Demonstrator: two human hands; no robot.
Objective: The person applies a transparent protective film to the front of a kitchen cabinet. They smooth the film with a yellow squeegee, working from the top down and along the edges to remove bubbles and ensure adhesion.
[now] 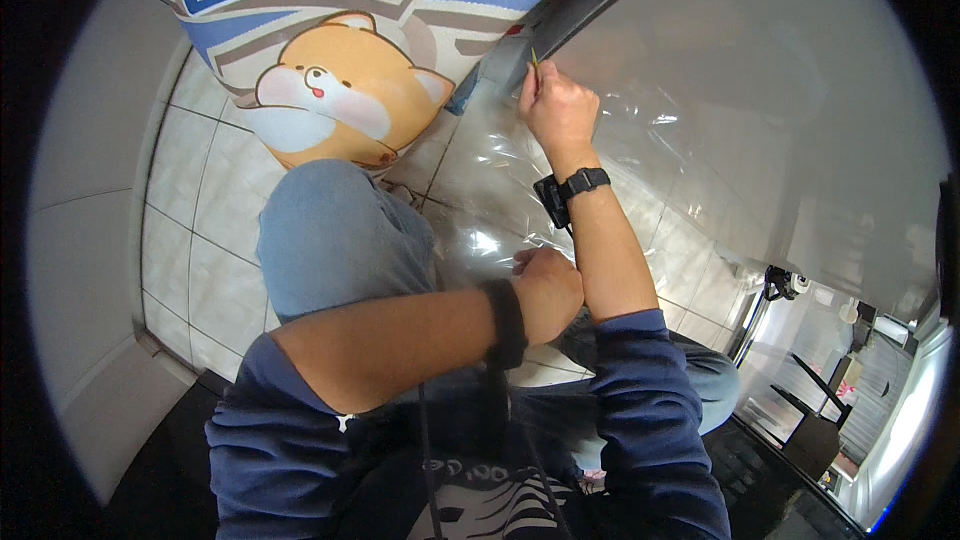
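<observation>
My right hand (562,105) is closed around a thin yellowish pointed item (535,60), whose tip sticks up past the fingers. It is held near the lower edge of a glossy grey panel (750,105). Below that hand a sheet or bag of clear plastic film (487,232) spreads out, crumpled and shiny. My left hand (551,289) is curled at the film's near side, against or just beside my right forearm. Its fingers are partly hidden, so whether they grip the film is unclear. Both wrists wear black straps, with a small black box on the right one.
A large soft printed bag or cushion with a cartoon dog (337,86) and writing stands ahead on the left. White floor tiles (217,240) lie below, with a pale wall (97,187) along the left. My bent knee (330,232) is close to the cushion.
</observation>
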